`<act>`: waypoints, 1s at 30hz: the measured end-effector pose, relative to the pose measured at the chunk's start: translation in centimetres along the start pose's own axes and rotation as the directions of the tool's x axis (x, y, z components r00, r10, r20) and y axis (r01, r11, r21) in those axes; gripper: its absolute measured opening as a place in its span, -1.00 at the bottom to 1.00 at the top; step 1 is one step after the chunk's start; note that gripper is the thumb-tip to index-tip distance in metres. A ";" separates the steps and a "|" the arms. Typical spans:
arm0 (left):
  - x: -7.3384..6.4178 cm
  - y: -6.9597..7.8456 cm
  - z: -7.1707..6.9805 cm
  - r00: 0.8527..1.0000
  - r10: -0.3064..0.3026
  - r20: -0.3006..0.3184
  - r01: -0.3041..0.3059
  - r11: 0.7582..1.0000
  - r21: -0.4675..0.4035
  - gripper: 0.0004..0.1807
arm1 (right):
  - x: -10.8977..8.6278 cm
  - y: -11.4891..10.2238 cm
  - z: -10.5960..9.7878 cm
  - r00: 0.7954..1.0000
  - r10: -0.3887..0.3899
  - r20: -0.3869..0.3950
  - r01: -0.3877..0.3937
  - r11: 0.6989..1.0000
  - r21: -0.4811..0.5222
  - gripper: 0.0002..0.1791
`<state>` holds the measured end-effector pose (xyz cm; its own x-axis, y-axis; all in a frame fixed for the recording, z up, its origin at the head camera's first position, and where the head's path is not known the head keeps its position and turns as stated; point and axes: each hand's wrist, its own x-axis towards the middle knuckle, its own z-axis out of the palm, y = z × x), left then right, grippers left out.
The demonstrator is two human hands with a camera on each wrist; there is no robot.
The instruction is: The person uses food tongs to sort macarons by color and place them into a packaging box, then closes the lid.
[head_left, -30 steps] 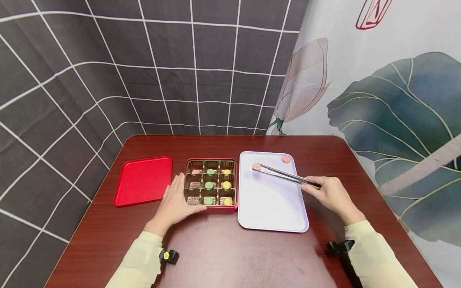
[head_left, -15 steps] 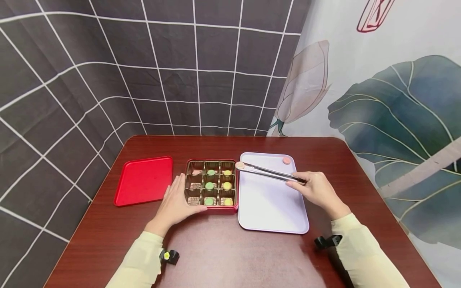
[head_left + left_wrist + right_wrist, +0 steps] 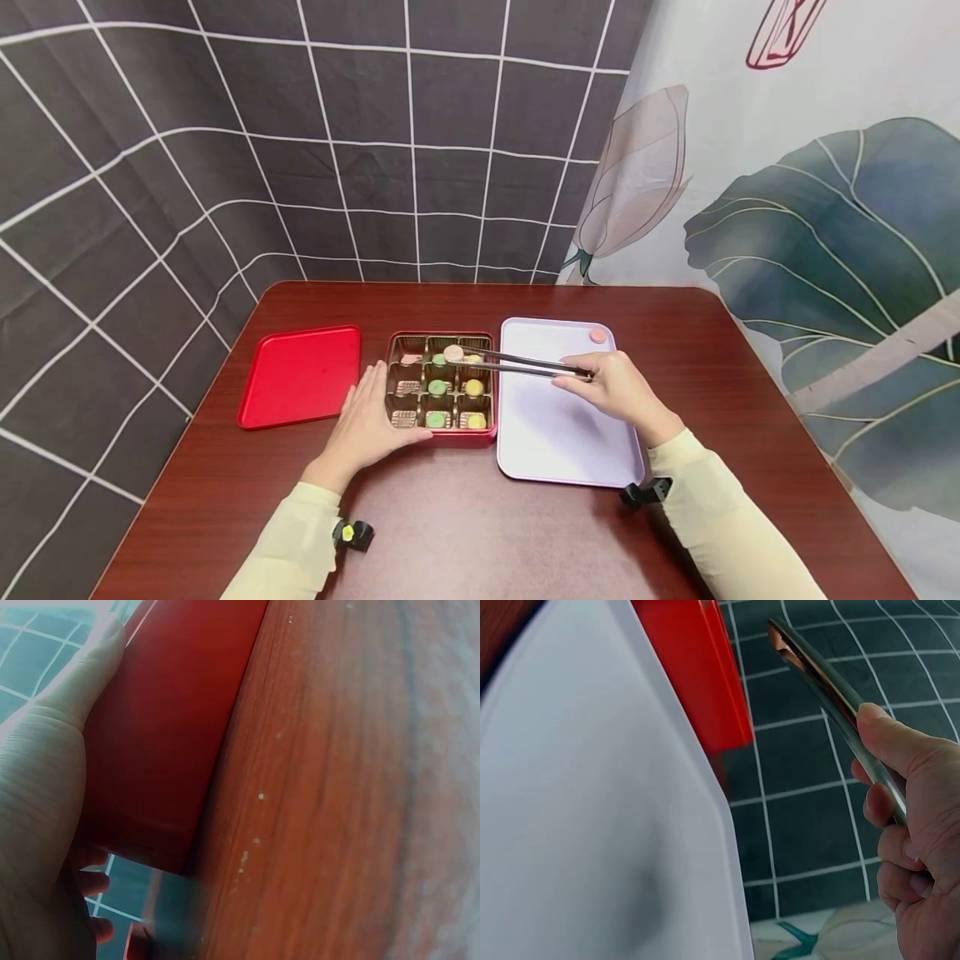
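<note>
My right hand (image 3: 611,385) grips metal tongs (image 3: 525,365), which reach leftward over a red box (image 3: 459,440). A pale pink round piece (image 3: 453,354), like a macaron, sits in the tongs' tips above the back row. The box has a gold divided insert. Green pieces (image 3: 437,387) fill its middle column and yellow pieces (image 3: 474,387) its right column; a pink piece (image 3: 410,358) lies in the back left compartment. My left hand (image 3: 363,421) rests against the box's front left corner, fingers straight along the left side and thumb along the front wall (image 3: 165,735).
A white tray (image 3: 566,450) stands right of the box, with one pink piece (image 3: 597,335) in its far right corner. A red lid (image 3: 300,379) lies on the table (image 3: 480,517) at the left. A grid-patterned curtain (image 3: 375,183) hangs behind.
My right hand has moved left, carrying the pale pink piece in the tongs from above the white tray to above the box. The left hand has stayed at the box.
</note>
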<state>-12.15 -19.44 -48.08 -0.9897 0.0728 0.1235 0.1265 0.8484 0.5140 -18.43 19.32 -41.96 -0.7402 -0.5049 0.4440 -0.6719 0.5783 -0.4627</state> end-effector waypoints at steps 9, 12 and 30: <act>0.0 0.1 -0.1 1.000 0.004 0.000 -0.004 1.000 0.006 0.52 | 1.6 -1.2 2.0 0.998 -0.031 0.061 0.031 0.999 0.012 -0.76; -0.1 0.2 -0.2 1.000 0.001 0.009 -0.001 1.000 0.006 0.52 | 2.1 -1.5 2.6 0.996 -0.037 0.076 0.035 0.999 0.028 -0.73; -0.1 0.2 -0.2 1.000 -0.011 0.024 0.011 1.000 0.000 0.51 | 4.4 -2.3 4.5 0.985 -0.043 0.168 0.048 0.998 -0.029 -0.70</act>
<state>-11.96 -19.36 -47.78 -0.9923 0.0758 0.0978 0.1157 0.8492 0.5152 -20.24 12.85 -42.42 -0.7043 -0.6298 0.3277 -0.7059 0.5716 -0.4183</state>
